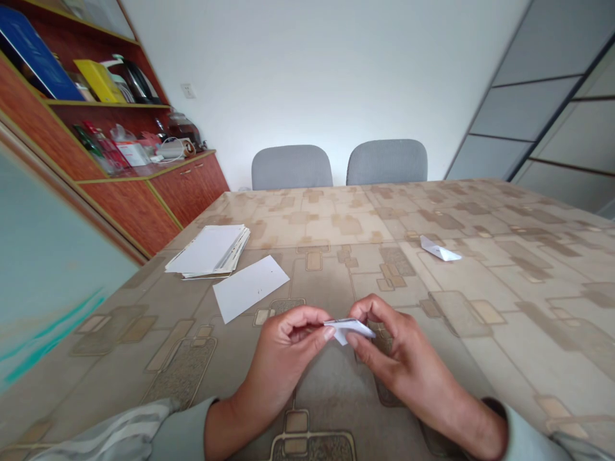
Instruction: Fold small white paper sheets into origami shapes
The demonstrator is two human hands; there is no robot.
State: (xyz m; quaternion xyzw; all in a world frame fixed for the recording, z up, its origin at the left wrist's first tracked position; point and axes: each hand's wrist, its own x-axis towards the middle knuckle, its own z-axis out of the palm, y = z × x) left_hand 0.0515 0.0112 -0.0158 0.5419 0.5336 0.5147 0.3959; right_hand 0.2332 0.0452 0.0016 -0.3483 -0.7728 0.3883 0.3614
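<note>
You sat at a table covered in a glossy beige cloth patterned with brown rectangles. Two grey chairs stood side by side at its far edge, against a plain white wall. To your left ran a reddish wooden cabinet with cluttered shelves, and to your right were grey sliding panels. A stack of white sheets lay on the left part of the table, with a single sheet just beside it, nearer you. A small folded paper shape lay well apart on the right.

Your left hand and right hand met just above the table's near edge, wrists angled inward. Both pinched a small folded piece of white paper between them. Your left thumb and forefinger closed on its left end. Your right thumb and fingers curled over and under its right part. The other fingers of each hand were bent loosely.

The piece showed nearly edge-on, so I could not tell its folds or shape. Your right fingers covered part of it. Your sleeves were cut off by the bottom of the view, and the things on the shelves were too small to make out.
</note>
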